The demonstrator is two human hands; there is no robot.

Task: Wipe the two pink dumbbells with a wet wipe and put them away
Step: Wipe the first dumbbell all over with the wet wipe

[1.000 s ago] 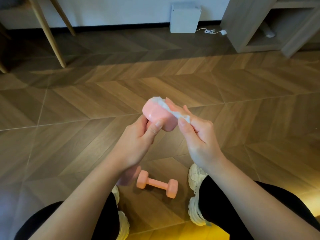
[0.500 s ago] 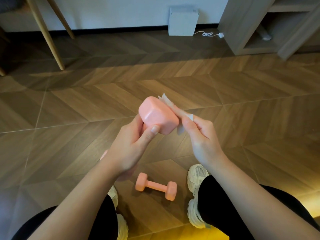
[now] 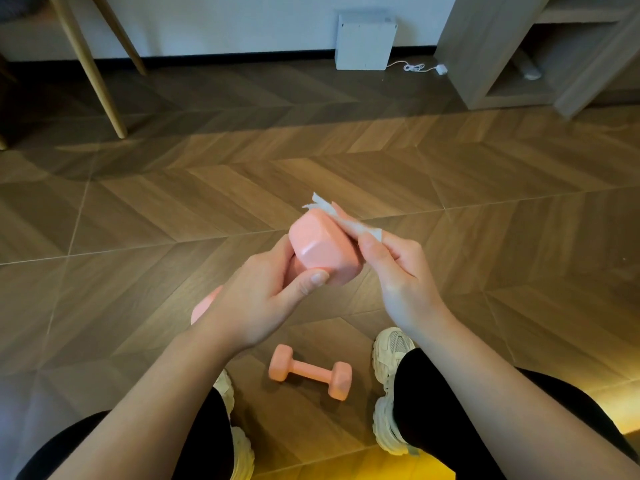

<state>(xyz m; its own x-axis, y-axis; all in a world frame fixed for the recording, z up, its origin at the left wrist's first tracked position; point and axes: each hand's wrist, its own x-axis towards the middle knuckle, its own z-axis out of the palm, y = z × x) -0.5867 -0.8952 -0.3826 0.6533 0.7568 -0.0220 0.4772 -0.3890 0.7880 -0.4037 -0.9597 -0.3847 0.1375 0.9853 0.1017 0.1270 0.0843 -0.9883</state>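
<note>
My left hand grips the handle of a pink dumbbell, its upper head pointing up at me and its lower head peeking out left of my wrist. My right hand pinches a white wet wipe and presses it against the far right side of that upper head. The second pink dumbbell lies on the wooden floor between my two feet.
White sneakers flank the floor dumbbell. Wooden furniture legs stand at the back left. A white box with a cable sits by the wall, and an open wooden shelf unit is at the back right.
The held dumbbell has turned in my left hand so its end face shows more. My right hand has slid the wipe from over the head round to its far right side.
</note>
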